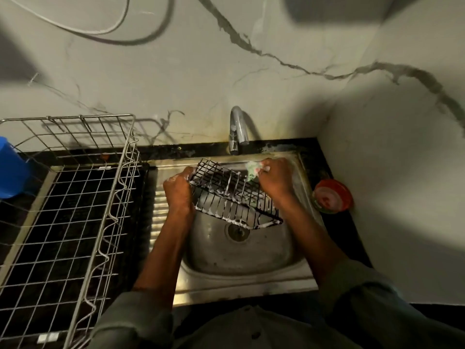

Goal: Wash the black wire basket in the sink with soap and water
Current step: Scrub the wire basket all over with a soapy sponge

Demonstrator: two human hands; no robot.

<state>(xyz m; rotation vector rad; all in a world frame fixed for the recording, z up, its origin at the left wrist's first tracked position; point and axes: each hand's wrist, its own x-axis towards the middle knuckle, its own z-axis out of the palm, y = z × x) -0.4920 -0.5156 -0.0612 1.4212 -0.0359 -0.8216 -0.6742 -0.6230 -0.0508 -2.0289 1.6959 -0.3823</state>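
The black wire basket (234,197) is held tilted over the steel sink (241,263), its wires streaked with white suds. My left hand (177,190) grips the basket's left edge. My right hand (275,178) holds a soapy green scrubber (251,171) against the basket's far right corner. The chrome tap (237,131) stands behind the sink, and no water is seen running from it.
A large silver wire dish rack (75,197) fills the counter left of the sink. A blue container (11,170) stands at the far left. A round red soap tub (332,196) sits on the black counter at the sink's right, against the wall.
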